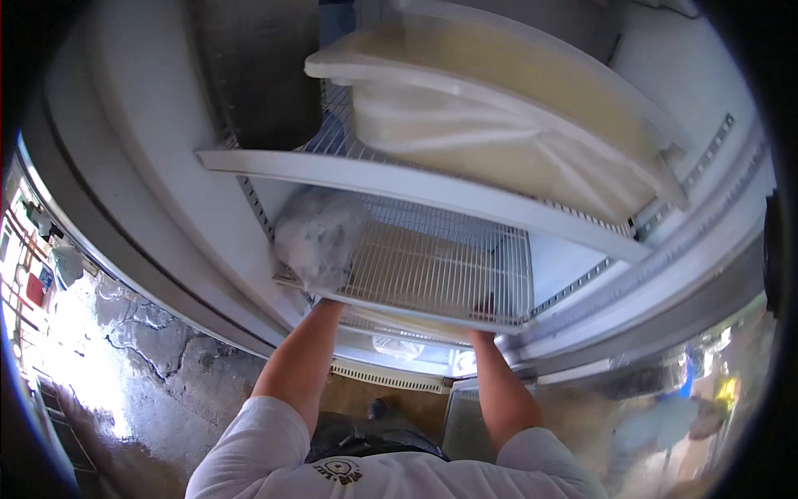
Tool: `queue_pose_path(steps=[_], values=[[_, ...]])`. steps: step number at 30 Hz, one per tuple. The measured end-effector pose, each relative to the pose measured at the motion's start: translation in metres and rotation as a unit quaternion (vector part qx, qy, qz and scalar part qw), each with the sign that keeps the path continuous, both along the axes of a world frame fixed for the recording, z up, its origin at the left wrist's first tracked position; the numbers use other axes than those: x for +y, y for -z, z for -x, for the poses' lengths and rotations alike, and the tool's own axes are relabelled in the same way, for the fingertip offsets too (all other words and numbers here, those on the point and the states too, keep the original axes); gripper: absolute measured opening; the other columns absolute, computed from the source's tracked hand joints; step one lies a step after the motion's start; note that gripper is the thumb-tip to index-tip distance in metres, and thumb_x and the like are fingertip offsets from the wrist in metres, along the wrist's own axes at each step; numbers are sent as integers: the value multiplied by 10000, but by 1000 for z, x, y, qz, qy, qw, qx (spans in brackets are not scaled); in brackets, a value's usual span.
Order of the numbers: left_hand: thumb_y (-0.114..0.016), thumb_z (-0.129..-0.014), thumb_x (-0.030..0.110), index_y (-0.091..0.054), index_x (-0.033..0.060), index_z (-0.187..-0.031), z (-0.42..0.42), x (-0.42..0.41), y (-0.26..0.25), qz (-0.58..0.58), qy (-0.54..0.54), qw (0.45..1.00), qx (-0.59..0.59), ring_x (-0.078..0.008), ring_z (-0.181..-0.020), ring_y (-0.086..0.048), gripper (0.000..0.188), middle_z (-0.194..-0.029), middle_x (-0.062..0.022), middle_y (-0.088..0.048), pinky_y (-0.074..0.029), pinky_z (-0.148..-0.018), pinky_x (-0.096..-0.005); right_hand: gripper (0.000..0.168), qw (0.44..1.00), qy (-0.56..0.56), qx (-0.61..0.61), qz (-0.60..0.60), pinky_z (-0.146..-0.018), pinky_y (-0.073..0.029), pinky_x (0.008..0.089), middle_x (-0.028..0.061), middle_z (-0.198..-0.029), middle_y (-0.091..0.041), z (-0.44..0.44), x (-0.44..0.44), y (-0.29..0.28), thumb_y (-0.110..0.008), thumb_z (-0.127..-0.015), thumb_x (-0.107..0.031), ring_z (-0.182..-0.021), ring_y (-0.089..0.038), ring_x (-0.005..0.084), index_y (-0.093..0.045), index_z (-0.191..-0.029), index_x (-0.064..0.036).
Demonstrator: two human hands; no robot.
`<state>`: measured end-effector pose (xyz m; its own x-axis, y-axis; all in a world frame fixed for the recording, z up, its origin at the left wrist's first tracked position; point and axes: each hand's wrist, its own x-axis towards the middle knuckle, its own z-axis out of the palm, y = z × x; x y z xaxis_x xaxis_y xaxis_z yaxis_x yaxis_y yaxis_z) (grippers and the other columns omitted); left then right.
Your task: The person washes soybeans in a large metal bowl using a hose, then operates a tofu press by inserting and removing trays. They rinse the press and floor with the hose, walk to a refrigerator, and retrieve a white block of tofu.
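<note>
Both my arms reach into an upright refrigerator beneath its middle wire shelf point(424, 268). My left hand point(330, 304) goes under the shelf's front edge, and its fingers are mostly hidden. Through the wires at the right I partly see my right hand point(483, 309). Between the hands, below the shelf, shows a pale yellowish container point(405, 321) with a light rim. Whether either hand grips it is hidden. A knotted-looking clear plastic bag point(324, 234) with pale contents rests on the left of the middle shelf.
Above, a large translucent plastic tub point(449, 118) with yellowish contents stands behind a white shelf bar point(399, 181), beside a dark container point(262, 75). Another clear bag point(399, 346) lies lower down. Cracked, wet floor point(149, 349) spreads left; a blurred person point(654, 430) appears at right.
</note>
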<state>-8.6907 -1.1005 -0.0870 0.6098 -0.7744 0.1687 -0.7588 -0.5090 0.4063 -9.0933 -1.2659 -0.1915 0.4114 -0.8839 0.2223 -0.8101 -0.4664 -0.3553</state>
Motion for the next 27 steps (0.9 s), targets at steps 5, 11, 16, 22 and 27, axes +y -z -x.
queue_pose_path(steps=[5, 11, 16, 22, 27], values=[[-547, -1018, 362, -578, 8, -1279, -18, -20, 11, -7, -10, 1000, 6, -485, -980, -655, 442, -951, -288, -689, -500, -899, -582, 481, 993, 26, 94, -63, -1106, -419, 563, 293, -1501, -454, 7, -4, -17, -529, -971, -196, -1310, -515, 456, -528, -1410, 1], [-539, -1018, 373, -603, 4, -1236, -32, -12, 13, -11, 17, 999, 31, -489, -979, -655, 434, -956, -295, -690, -502, -899, -575, 415, 992, 23, 126, -7, -1024, -471, 529, 238, -1258, -606, 27, -26, 1, -579, -961, -200, -1149, -595, 441, -574, -1341, -33], [-533, -1017, 382, -624, 0, -1200, -37, 2, 25, -17, 47, 996, 74, -493, -979, -655, 433, -960, -301, -690, -504, -900, -569, 392, 991, 29, 124, -39, -1004, -481, 512, 245, -1230, -625, 35, -32, -26, -585, -973, -241, -1124, -611, 433, -593, -1295, -17], [-525, -1016, 393, -649, -4, -1156, -46, 7, 34, -14, 95, 988, 123, -498, -978, -656, 439, -964, -308, -690, -506, -900, -562, 387, 994, 36, 95, -41, -981, -493, 493, 253, -1195, -648, 37, -39, -49, -594, -988, -290, -1094, -631, 425, -617, -1241, 1], [-519, -1016, 402, -670, -8, -1120, -44, 49, 45, -8, 130, 974, 184, -501, -977, -656, 449, -968, -315, -691, -507, -901, -556, 400, 999, 36, -23, -23, -961, -503, 476, 260, -1167, -667, 44, 31, -57, -600, -1000, -331, -1069, -647, 418, -636, -1195, 16]])
